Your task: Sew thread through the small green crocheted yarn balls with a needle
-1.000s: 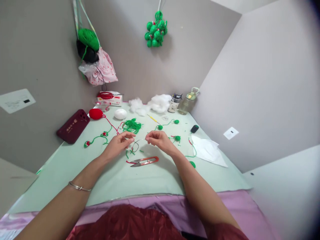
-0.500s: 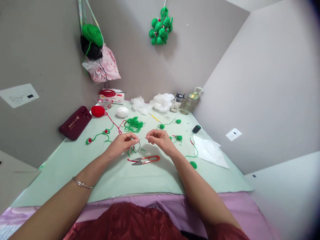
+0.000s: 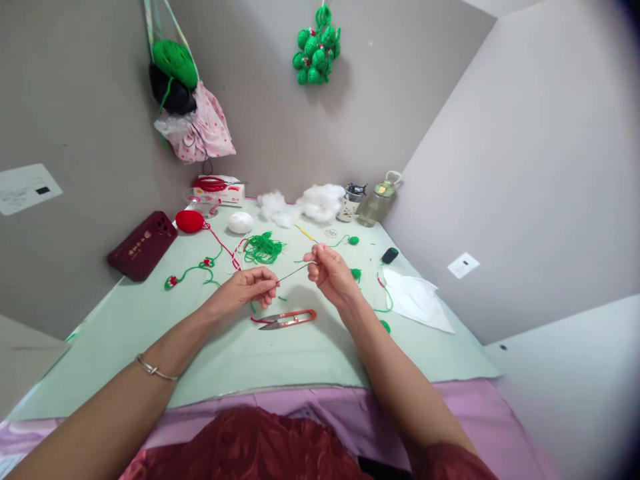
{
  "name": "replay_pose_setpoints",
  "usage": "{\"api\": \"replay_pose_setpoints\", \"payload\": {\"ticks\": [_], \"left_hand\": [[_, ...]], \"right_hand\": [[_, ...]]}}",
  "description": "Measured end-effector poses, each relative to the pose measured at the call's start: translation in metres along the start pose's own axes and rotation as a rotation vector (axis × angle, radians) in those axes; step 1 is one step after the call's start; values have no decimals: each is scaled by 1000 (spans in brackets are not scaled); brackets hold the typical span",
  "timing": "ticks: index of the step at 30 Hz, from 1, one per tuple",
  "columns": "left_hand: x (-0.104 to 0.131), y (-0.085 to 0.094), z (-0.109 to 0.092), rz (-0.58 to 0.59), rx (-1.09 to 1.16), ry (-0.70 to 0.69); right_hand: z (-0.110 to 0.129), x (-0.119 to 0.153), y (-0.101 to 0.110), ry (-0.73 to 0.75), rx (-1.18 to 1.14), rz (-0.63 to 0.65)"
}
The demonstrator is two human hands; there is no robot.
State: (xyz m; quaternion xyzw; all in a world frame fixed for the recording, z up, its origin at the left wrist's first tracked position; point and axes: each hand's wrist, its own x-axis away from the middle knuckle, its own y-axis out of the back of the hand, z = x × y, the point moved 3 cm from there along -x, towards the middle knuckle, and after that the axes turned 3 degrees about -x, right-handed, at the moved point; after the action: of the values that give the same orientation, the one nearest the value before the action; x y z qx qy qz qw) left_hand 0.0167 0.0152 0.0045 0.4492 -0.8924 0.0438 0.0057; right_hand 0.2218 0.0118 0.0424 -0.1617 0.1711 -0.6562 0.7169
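Observation:
A thin dark thread (image 3: pixel 294 272) runs taut, slanting up to the right, between my two hands over the table. My left hand (image 3: pixel 254 285) pinches its lower end between thumb and fingertips. The upper end is in the closed fingers of my right hand (image 3: pixel 330 272); whether a needle is there too is hidden. Below the hands lie orange-handled thread snips (image 3: pixel 287 320), with a bit of red yarn at their blades. Beyond the left hand sits a tangle of green yarn (image 3: pixel 264 248). A yellow-handled crochet hook (image 3: pixel 306 233) lies behind the right hand.
Around the table (image 3: pixel 280 363) are a red yarn ball (image 3: pixel 190 221), a white ball (image 3: pixel 240 223), white stuffing (image 3: pixel 320 203), a maroon phone (image 3: pixel 143 247), a bottle (image 3: pixel 377 203), a dark thread spool (image 3: pixel 390 255) and white paper (image 3: pixel 420 300). Small green crocheted balls (image 3: pixel 354 241) lie at right.
My right hand has moved up and away from the left, turning at the wrist. A longer stretch of thread now shows between them. The dark loop below my left hand no longer shows.

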Motion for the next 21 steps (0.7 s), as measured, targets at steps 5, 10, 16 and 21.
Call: {"api": "replay_pose_setpoints", "payload": {"ticks": [5,10,16,21], "left_hand": [[1,0,1,-18,-95,36],[3,0,-9,-99,-171,25],[4,3,-13,-160,-211,12],[2,4,-11,-161,-166,24]], "right_hand": [[39,-2,28,138,-142,-147],[47,-4,44,192,-200,-228],[42,-6,45,240,-71,-223],[43,-6,48,277,-148,-293]]}}
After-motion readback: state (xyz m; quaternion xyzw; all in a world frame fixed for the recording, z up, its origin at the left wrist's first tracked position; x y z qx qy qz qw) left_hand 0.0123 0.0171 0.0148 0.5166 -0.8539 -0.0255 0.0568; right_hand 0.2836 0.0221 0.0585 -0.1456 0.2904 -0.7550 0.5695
